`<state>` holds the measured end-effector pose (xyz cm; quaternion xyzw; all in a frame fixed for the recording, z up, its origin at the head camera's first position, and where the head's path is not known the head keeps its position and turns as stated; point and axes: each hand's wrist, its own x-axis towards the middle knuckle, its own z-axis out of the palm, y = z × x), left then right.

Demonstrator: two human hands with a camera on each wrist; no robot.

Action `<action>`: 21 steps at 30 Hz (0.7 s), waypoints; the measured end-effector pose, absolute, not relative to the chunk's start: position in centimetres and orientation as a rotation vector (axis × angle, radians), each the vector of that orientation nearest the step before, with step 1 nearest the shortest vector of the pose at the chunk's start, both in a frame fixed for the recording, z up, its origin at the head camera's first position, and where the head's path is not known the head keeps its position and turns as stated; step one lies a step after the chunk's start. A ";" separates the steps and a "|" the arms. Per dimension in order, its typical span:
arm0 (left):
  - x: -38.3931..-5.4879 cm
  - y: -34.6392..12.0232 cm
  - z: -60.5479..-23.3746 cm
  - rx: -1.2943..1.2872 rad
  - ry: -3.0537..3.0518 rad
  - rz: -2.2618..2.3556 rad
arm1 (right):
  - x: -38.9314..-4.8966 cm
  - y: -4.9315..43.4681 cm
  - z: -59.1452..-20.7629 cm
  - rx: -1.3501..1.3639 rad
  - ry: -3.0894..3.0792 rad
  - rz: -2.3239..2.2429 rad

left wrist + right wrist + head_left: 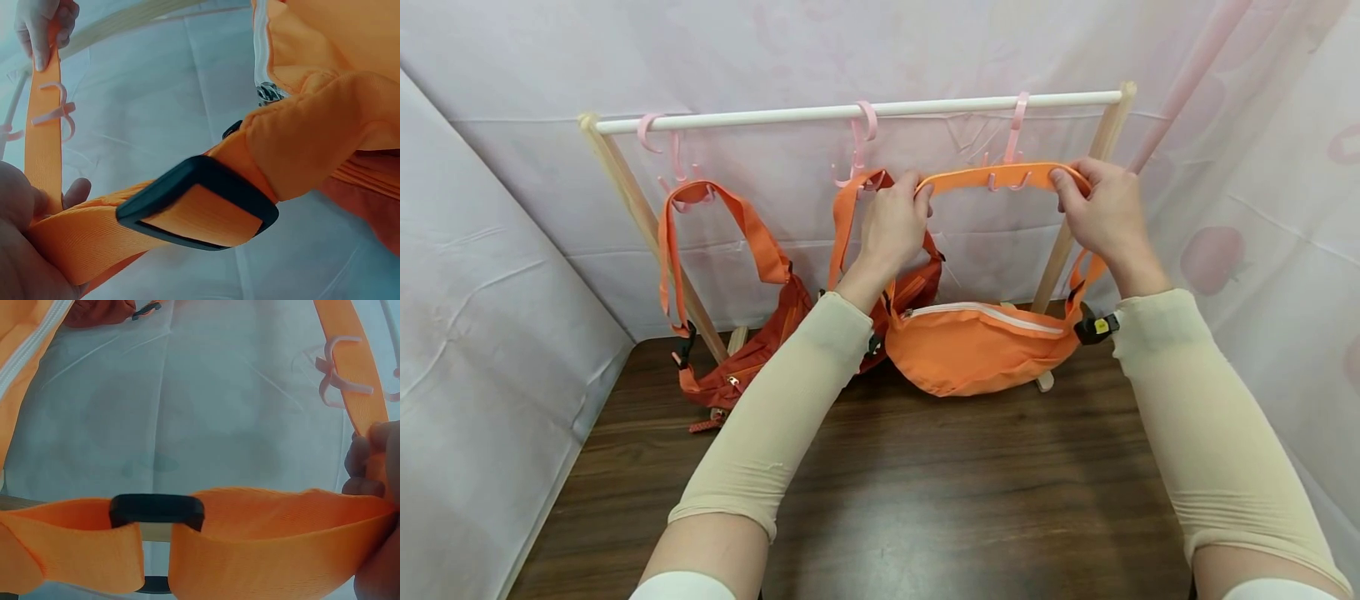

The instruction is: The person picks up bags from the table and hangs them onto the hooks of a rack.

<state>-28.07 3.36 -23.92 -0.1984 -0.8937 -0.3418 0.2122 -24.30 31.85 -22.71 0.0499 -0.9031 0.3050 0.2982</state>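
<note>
An orange waist bag (977,354) with a white zipper hangs at the right of the rack, its strap (966,178) stretched between both hands. My left hand (892,221) pinches the strap's left part, and my right hand (1107,210) pinches it on the right, thumb in front. The prongs of a pink hook (1017,129) stand in front of the strap's middle; whether they bear its weight I cannot tell. A black slider buckle (199,203) shows on the strap in the left wrist view, and another black buckle (156,508) in the right wrist view.
Two darker orange-red bags (775,325) hang by their straps from pink hooks (677,158) at the left and middle. A white rod (760,117) on wooden posts carries the hooks. Below lies a dark wooden table (940,500); pale printed cloth (497,250) encloses it.
</note>
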 end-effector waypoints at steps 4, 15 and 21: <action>-28.1 3.5 -24.4 -0.559 -2.487 -0.971 | -24.3 31.9 -23.0 0.122 -2.434 0.831; -28.0 4.0 -26.6 -0.604 -2.532 -0.944 | -24.9 32.0 -24.5 0.148 -2.451 0.893; -27.8 4.0 -28.0 -0.613 -2.605 -0.889 | -24.9 31.7 -25.7 0.164 -2.473 0.775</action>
